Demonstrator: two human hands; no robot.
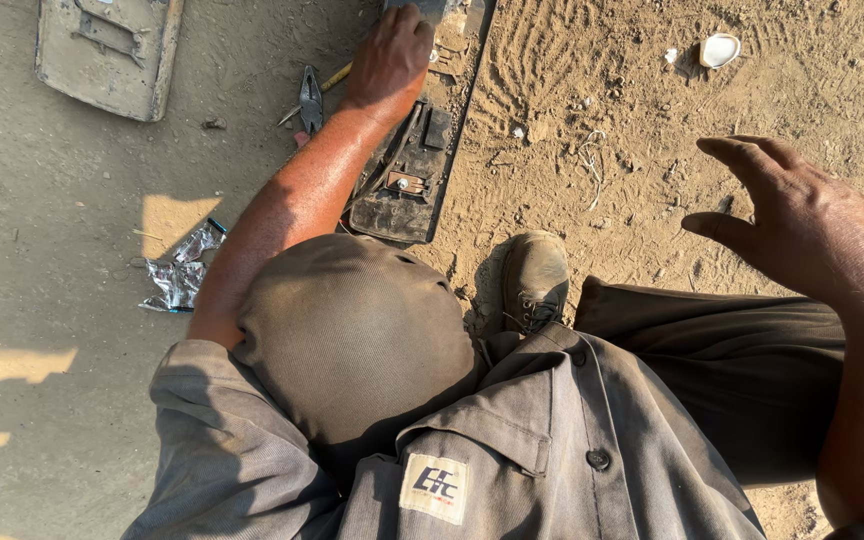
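At the top centre of the frame, the left hand [392, 55] is laid flat on the upper end of a long dark metal panel [407, 185] lying on the dirt ground [572, 90]; nothing is clasped in its grip. Pliers [309, 100] lie just left of the panel. At the right edge, the right hand [787, 215] is held above the ground, fingers spread wide, empty.

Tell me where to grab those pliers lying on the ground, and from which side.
Grip the pliers by the yellowish handle, coming from the upper right beside the left hand. The dark jaws point down toward the person, and the handles angle up and right toward the long dark panel, partly hidden by the forearm. The right hand hovers open, empty.
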